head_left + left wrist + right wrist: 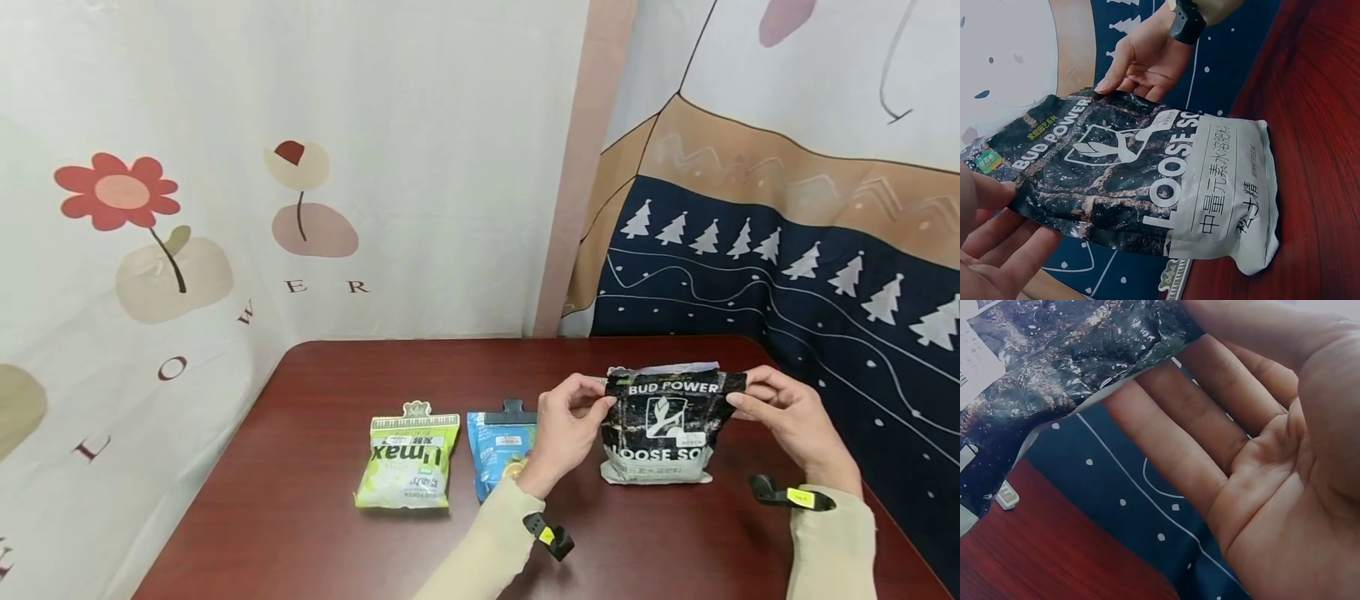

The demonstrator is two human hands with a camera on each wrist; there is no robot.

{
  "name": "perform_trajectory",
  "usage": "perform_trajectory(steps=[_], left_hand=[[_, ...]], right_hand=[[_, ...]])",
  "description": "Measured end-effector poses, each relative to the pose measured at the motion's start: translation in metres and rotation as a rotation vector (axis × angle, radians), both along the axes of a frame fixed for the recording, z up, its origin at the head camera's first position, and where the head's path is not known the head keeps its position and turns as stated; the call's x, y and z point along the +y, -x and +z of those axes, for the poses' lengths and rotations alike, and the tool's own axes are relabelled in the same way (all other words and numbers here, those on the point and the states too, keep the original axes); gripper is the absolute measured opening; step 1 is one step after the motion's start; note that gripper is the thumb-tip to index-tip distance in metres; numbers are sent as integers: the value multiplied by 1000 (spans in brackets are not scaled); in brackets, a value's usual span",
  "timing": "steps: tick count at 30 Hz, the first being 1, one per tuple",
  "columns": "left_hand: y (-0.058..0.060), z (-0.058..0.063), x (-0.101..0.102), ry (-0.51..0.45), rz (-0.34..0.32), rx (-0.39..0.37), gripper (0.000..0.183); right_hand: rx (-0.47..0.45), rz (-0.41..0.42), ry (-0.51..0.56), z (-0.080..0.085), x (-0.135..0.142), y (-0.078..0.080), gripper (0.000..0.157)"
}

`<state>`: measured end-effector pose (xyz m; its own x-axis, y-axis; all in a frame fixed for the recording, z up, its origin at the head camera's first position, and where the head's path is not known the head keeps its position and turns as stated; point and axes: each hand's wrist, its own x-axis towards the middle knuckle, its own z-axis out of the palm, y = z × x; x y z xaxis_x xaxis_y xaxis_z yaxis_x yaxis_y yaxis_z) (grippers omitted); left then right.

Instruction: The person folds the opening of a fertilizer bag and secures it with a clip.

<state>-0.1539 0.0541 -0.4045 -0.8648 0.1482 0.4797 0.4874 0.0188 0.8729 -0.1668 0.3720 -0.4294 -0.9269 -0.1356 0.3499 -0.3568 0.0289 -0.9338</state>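
Both hands hold a black and pale grey pouch (663, 425) printed "BUD POWER" and "LOOSE SO", its print upright and facing the head camera. My left hand (564, 425) pinches the upper left corner between thumb and fingers. At the opposite upper corner, my right hand (795, 417) pinches the dark film, thumb in front and fingers behind, as the right wrist view shows. The pouch's pale bottom (1225, 187) is close to the table; whether it touches cannot be told. Partly hidden behind the pouch is a pale clip (1175, 279).
On the dark red table (300, 517), a green pouch (407, 467) with a pale clip (416, 414) lies at the left. Beside it is a blue pouch (498, 450) with a black clip (512, 412), partly covered by the left hand. Printed curtains (435, 167) hang behind.
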Motion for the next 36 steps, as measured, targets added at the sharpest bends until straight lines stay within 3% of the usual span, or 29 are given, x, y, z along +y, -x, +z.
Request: perform_trajectory(steps=[4,9,11,17,24,36], left_hand=[[2,-2,-1,-44,-26,-5,10],[5,-5,-2,-52,-58,71,6],[5,-5,-2,-17,-55,114,10],[19,-27,3,73,-51,187,23],[19,-32,4,150,13,258,24],[18,-28,1,206,27,275,25]], right_hand=[[10,-18,-24,3,0,-1,22],[59,-79,-115,7,1,-2,13],[33,-142,-204,9,1,-3,13],[-108,-341,-466,16,-2,-7,37],[-54,-335,-478,16,-6,-8,33],[18,-331,-538,17,-3,-11,25]])
